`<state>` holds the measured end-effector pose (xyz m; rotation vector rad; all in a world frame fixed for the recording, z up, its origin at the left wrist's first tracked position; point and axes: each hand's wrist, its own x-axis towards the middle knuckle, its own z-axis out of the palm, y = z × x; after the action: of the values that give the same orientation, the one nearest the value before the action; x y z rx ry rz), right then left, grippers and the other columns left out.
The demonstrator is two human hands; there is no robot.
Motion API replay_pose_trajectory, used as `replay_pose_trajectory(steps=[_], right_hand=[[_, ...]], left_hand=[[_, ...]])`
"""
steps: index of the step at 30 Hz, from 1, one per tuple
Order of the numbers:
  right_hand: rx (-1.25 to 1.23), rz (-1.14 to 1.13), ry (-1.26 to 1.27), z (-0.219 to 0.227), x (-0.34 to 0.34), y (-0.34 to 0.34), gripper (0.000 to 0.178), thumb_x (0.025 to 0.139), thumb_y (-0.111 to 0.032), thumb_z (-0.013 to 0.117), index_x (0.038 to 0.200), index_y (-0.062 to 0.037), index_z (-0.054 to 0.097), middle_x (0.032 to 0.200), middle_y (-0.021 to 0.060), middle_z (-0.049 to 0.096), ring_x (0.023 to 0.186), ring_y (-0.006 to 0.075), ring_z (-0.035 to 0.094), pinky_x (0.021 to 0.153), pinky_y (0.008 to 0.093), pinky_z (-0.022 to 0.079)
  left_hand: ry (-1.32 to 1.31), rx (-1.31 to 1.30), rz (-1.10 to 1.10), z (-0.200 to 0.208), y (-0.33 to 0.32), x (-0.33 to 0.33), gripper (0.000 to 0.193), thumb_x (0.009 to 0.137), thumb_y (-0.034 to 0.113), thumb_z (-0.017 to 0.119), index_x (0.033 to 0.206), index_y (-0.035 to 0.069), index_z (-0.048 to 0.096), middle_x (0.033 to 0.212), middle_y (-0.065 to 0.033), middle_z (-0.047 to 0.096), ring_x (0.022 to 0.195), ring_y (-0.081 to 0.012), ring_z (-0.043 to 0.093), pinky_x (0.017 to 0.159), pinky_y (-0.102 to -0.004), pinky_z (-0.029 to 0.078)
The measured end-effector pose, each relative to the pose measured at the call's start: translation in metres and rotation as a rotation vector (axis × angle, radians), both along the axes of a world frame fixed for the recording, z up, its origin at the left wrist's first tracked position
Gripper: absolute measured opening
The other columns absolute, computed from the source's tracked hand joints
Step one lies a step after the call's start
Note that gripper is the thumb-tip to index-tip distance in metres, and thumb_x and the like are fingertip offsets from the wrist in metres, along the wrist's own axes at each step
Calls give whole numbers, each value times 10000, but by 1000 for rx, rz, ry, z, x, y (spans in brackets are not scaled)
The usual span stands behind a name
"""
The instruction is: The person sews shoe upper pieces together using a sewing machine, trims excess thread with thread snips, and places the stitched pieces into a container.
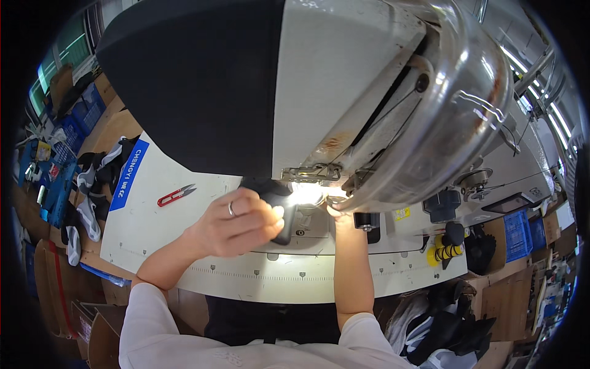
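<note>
A large sewing machine head [332, 80], black on the left and whitish on the right, fills the upper middle. A bright lamp shines at its needle area. Just left of that light, my left hand [238, 222] is closed with curled fingers, a ring on one of them. Anything pinched in it is too small or hidden to make out. Dark material [265, 187] lies behind its fingers, and a black flat piece [284, 229] is beside the fingertips. My right hand [340, 210] reaches under the machine by the light; the clear curved guard [430, 141] and machine hide most of its fingers.
Red-handled thread snips [176, 195] lie on the white table [147, 230] at left, near a blue label strip [129, 174]. Black and white fabric pieces [89, 215] hang at far left. A yellow-and-black object [444, 252] stands at right. More pieces [439, 329] are piled lower right.
</note>
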<state>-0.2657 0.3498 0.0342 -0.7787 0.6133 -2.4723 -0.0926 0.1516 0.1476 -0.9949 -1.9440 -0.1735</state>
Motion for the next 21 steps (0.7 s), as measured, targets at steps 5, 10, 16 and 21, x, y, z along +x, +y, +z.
replay_pose_trajectory(steps=[5, 10, 16, 21], right_hand=[[30, 39, 13, 5, 18, 8, 139, 844, -31, 650, 976, 14, 662, 889, 138, 683, 826, 215, 655, 716, 324, 537], [96, 12, 107, 13, 25, 9, 118, 841, -10, 658, 956, 16, 664, 857, 142, 686, 811, 222, 664, 699, 330, 547], [99, 64, -35, 12, 29, 7, 62, 851, 2, 653, 909, 16, 667, 816, 138, 684, 756, 224, 666, 670, 331, 546], [48, -54, -69, 1, 29, -3, 46, 859, 3, 647, 898, 17, 667, 800, 128, 681, 720, 225, 663, 660, 328, 542]], left_hand=[[-53, 22, -6, 16, 6, 11, 157, 641, 9, 719, 777, 23, 642, 825, -32, 604, 748, -151, 557, 660, -287, 510], [-86, -9, 20, 16, 3, 16, 160, 629, 24, 729, 757, 31, 632, 824, -29, 599, 747, -153, 553, 669, -285, 513], [-109, 23, 35, 15, 1, 14, 174, 615, 27, 731, 751, 26, 622, 809, -29, 583, 739, -164, 540, 663, -286, 510], [-123, 58, 31, 17, -1, 12, 184, 605, 32, 732, 748, 30, 618, 807, -27, 580, 732, -175, 536, 650, -286, 508]])
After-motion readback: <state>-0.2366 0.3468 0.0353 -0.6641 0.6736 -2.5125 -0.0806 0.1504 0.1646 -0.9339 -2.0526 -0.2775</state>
